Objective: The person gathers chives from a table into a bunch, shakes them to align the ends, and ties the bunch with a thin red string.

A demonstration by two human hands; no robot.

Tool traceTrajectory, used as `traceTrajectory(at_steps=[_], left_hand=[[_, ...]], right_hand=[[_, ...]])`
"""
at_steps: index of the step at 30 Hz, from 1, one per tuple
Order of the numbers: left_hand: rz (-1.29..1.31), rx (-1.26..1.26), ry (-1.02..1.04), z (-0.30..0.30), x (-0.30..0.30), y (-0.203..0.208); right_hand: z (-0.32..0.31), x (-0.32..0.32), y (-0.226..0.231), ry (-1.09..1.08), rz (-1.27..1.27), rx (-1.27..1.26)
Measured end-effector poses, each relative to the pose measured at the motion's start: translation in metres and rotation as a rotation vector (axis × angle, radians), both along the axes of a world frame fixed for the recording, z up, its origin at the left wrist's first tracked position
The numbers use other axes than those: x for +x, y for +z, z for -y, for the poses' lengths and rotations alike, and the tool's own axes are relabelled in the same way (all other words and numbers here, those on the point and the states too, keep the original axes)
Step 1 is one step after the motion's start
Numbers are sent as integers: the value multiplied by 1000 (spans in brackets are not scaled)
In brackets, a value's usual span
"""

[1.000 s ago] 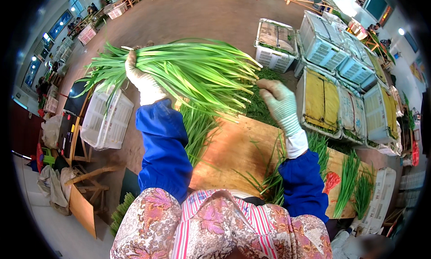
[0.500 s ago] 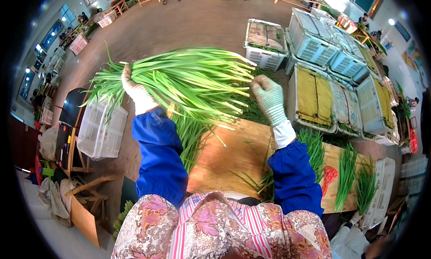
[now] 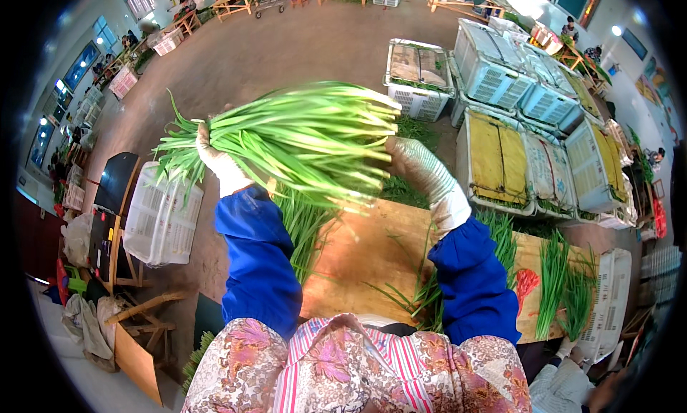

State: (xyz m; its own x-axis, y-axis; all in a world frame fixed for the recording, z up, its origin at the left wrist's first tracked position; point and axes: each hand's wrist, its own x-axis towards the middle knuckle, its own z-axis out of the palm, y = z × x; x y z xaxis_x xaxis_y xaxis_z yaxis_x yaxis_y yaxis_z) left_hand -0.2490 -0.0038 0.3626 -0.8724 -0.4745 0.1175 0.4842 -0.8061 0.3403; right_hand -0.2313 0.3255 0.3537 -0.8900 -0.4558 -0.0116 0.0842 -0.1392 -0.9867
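A big bunch of garlic chives [image 3: 286, 138] is held up in front of me over the far side of the wooden table, its pale stem ends to the right. My left hand [image 3: 217, 161], in a whitish glove, is closed round the leafy end. Leaf tips hang out beyond it on the left. At the stem ends is my right hand [image 3: 426, 173], in a striped glove. Its fingers are smeared by motion and partly hidden, so their grip does not show. More garlic chives [image 3: 304, 230] lie on the table [image 3: 368, 252] beneath the bunch.
On the table's right lie smaller bundles of greens [image 3: 551, 284] and a red net-like piece [image 3: 527, 283]. White crates [image 3: 501, 155], several with yellow covers, are stacked at the right. A white crate [image 3: 163, 213] stands left. A co-worker's hand [image 3: 567, 346] shows lower right.
My right hand has moved slightly left and down against the stem ends. The bunch has shifted a little, its stem ends leftward, and is blurred. My left hand keeps its hold.
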Motion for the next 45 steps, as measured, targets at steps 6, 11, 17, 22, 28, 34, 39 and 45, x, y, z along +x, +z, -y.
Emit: traceTrajectory(at_steps=[6,11,17,22,28,34,39,45], left_hand=[[-413,-80,-92,10,11,14],[-485,-70,-29,5,10,32],[-625,-167,-60,7,24,57],[-789,-48,-207,-14,18,69],[-817,-136,-218,-10,18,70],[-756,-123,-222,-14,8,65],[-500,-167,-171,-17,6,62],[1,-130,10,4,-8,58]], right_hand=[[7,18,-5,43,76,-71],[-75,-6,-7,-543,-783,979],[-30,34,58,-172,-364,287],[-1,38,54,-169,-853,759],[20,43,48,-323,-1118,813],[32,33,35,-411,-1216,697],[28,22,26,-394,-1261,828],[-80,-3,-46,-584,-772,1250]])
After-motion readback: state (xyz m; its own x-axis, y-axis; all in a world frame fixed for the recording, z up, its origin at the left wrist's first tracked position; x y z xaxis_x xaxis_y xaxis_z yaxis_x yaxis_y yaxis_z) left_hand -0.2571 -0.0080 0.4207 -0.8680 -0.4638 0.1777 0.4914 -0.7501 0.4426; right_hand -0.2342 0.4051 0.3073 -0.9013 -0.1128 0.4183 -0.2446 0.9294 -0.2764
